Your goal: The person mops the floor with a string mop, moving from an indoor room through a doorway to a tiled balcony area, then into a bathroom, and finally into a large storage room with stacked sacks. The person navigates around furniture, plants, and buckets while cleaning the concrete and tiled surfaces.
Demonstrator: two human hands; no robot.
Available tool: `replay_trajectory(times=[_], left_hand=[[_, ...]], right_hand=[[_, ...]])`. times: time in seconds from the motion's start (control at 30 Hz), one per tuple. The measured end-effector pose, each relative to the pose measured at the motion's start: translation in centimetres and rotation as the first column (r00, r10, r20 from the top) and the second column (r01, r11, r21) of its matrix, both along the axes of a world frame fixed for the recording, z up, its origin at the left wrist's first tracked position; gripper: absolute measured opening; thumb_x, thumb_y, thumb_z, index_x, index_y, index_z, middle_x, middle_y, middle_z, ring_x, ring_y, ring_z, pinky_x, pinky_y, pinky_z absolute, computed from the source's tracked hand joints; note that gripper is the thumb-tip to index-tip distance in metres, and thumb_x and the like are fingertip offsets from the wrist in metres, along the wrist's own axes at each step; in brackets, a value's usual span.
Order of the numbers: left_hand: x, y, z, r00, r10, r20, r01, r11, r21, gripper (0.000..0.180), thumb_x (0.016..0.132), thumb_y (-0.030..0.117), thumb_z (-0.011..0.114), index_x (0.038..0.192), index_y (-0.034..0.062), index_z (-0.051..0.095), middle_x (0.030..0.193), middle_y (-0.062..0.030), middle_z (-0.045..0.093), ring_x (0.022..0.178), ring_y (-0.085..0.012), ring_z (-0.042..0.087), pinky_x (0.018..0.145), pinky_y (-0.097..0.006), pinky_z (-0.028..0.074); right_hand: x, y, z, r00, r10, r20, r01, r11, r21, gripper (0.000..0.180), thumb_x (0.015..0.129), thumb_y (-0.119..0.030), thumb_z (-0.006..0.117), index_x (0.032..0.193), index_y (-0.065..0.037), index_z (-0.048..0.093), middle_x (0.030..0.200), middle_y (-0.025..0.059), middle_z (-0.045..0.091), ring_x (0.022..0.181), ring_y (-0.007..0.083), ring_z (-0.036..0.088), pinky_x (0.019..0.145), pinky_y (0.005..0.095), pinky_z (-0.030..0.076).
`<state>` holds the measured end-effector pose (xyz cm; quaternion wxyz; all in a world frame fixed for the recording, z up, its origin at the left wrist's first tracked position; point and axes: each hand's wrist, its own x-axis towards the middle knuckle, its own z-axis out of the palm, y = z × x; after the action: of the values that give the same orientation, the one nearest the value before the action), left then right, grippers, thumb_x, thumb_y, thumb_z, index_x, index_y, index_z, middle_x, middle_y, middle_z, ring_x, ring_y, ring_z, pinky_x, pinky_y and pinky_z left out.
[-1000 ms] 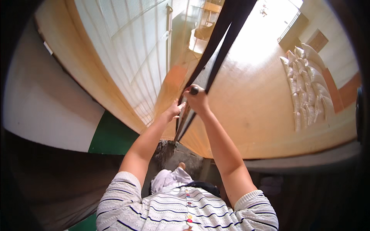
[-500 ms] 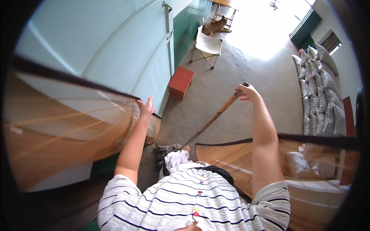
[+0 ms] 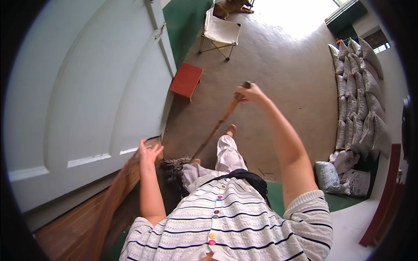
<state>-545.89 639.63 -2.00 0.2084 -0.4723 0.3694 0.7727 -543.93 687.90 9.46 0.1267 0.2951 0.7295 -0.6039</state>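
1 broom [image 3: 216, 126], 2 hands [image 3: 250, 92], 1 door [image 3: 87, 100].

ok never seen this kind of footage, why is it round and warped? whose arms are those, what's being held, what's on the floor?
There is no machine here: a person wears a wide fisheye camera on the head, looking down, so straight edges bend and the corners go black. The two arms rising from the lower edge are the wearer's own, above a striped shirt.

The right hand grips the top of a long wooden handle, which slants down to a dark shaggy mop head on the concrete floor. The left hand, fingers spread, rests on the edge of a brown woven screen beside a pale door.

Also on the floor: a red stool, a folding chair and stacked sacks along the right wall.
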Motion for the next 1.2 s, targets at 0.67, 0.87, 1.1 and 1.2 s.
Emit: replay_trajectory(times=[0.67, 0.87, 1.1, 1.2], left_hand=[[-1.9, 41.7, -15.0, 0.884, -0.414, 0.215, 0.411, 0.91, 0.063, 0.032, 0.075, 0.015, 0.053, 0.049, 0.0092, 0.035, 0.044, -0.0035, 0.033, 0.034, -0.0179, 0.039, 0.029, -0.03, 0.031], [-11.8, 58.5, -12.6, 0.85, -0.133, 0.51, 0.075, 0.988, 0.133, 0.02, 0.072, 0.006, 0.056, 0.057, 0.0078, 0.044, 0.051, -0.004, 0.041, 0.041, -0.0132, 0.044, 0.039, -0.024, 0.045], [-19.5, 80.5, -9.2, 0.717, -0.634, 0.289, 0.352, 0.687, 0.635, 0.017, 0.078, 0.014, 0.059, 0.071, 0.0014, 0.05, 0.064, -0.006, 0.052, 0.057, -0.0178, 0.058, 0.061, -0.027, 0.059], [-20.0, 90.1, -3.5, 0.639, -0.725, 0.256, 0.452, 0.624, 0.637, 0.022, 0.081, 0.019, 0.059, 0.069, 0.0037, 0.049, 0.063, -0.0048, 0.051, 0.057, -0.0164, 0.058, 0.06, -0.027, 0.059]], right_hand=[[-8.4, 15.3, -7.2, 0.962, 0.232, -0.145, -0.223, 0.972, 0.077, 0.031, 0.064, -0.031, 0.07, 0.07, -0.001, 0.065, 0.068, 0.0185, 0.063, 0.069, 0.0339, 0.063, 0.067, 0.0392, 0.05], [-14.2, 30.6, -5.5, 0.963, 0.071, -0.261, -0.108, 0.986, -0.129, 0.016, 0.072, -0.016, 0.066, 0.077, -0.001, 0.067, 0.071, 0.0088, 0.067, 0.066, 0.0153, 0.064, 0.064, 0.0299, 0.05], [-16.6, 50.7, 3.9, 0.933, -0.158, -0.324, 0.135, 0.987, -0.091, 0.01, 0.079, -0.005, 0.06, 0.078, 0.004, 0.064, 0.078, 0.009, 0.069, 0.077, 0.014, 0.065, 0.074, 0.0261, 0.051], [-14.6, 56.3, 9.4, 0.905, -0.226, -0.361, 0.255, 0.966, 0.034, 0.009, 0.079, -0.002, 0.058, 0.078, 0.004, 0.064, 0.079, 0.0088, 0.069, 0.077, 0.0142, 0.064, 0.073, 0.0266, 0.052]])
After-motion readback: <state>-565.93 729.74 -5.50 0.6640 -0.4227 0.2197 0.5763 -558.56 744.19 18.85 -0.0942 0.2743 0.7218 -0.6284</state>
